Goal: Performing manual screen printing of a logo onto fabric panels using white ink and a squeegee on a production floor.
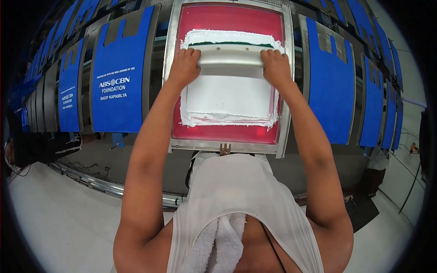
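Both of my arms reach forward over a printing screen with a metal frame [287, 50] and red mesh [227, 19]. My left hand [185, 68] grips the left end of a wide squeegee [231, 58], and my right hand [276, 68] grips its right end. The squeegee lies across the upper part of the screen, with a dark green strip showing along its far side. White ink [227, 122] forms a thick, ragged border around a pale rectangle [223, 95] in the mesh. Fingertips on both hands are curled out of sight around the squeegee.
Flat boards carrying blue bags stand in a row on both sides; the nearest are a left bag [119, 73] with white print and a plain right bag [331, 86]. A metal clip [225, 149] sits at the screen's near edge. Cables [86, 168] lie at lower left.
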Available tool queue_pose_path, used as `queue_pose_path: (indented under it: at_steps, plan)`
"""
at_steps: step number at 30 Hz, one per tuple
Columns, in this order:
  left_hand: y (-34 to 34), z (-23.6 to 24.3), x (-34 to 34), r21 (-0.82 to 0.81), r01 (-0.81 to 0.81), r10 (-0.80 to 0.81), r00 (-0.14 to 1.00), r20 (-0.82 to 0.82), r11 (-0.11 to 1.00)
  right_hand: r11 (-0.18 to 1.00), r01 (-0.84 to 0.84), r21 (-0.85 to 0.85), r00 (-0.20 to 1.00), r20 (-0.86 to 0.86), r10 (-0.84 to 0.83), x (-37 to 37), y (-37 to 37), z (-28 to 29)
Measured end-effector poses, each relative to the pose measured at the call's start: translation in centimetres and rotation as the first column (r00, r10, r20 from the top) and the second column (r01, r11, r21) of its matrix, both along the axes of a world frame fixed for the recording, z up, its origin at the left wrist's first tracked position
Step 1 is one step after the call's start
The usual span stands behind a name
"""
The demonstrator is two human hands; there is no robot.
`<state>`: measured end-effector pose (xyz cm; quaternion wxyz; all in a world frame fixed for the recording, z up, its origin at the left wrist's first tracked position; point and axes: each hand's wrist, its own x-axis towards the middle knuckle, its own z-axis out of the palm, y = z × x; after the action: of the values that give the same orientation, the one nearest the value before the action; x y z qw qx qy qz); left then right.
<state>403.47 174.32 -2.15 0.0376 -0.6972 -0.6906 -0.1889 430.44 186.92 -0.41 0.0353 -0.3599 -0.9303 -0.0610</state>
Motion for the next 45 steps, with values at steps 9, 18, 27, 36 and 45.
queue_pose_path:
  at_steps: [9, 18, 27, 36, 45]
  plan:
    - [-16.6, 6.4, 6.5, -0.293, 0.077, -0.032, 0.987, 0.156, 0.953, 0.878, 0.032, -0.477, 0.997, -0.05, -0.063, 7.6, -15.7, 6.3]
    - [-18.3, 3.7, 8.2, -0.393, 0.043, 0.077, 0.955, 0.285, 0.919, 0.82, 0.09, -0.566, 0.996, 0.03, -0.089, 7.0, -16.7, 5.3]
    - [-2.5, 0.0, 0.6, -0.281, -0.061, 0.119, 0.974, 0.191, 0.958, 0.964, 0.067, -0.259, 0.995, -0.057, -0.084, 2.0, -1.6, -0.2]
    - [-2.0, 6.3, 0.2, -0.43, -0.042, 0.116, 0.982, 0.148, 0.902, 0.897, 0.084, -0.433, 0.994, 0.095, -0.047, 1.5, -1.5, 6.4]
    - [-12.1, 1.6, 5.5, -0.273, 0.019, 0.05, 0.969, 0.242, 0.962, 0.883, 0.118, -0.454, 0.99, -0.016, -0.141, 5.8, -12.1, 2.5]
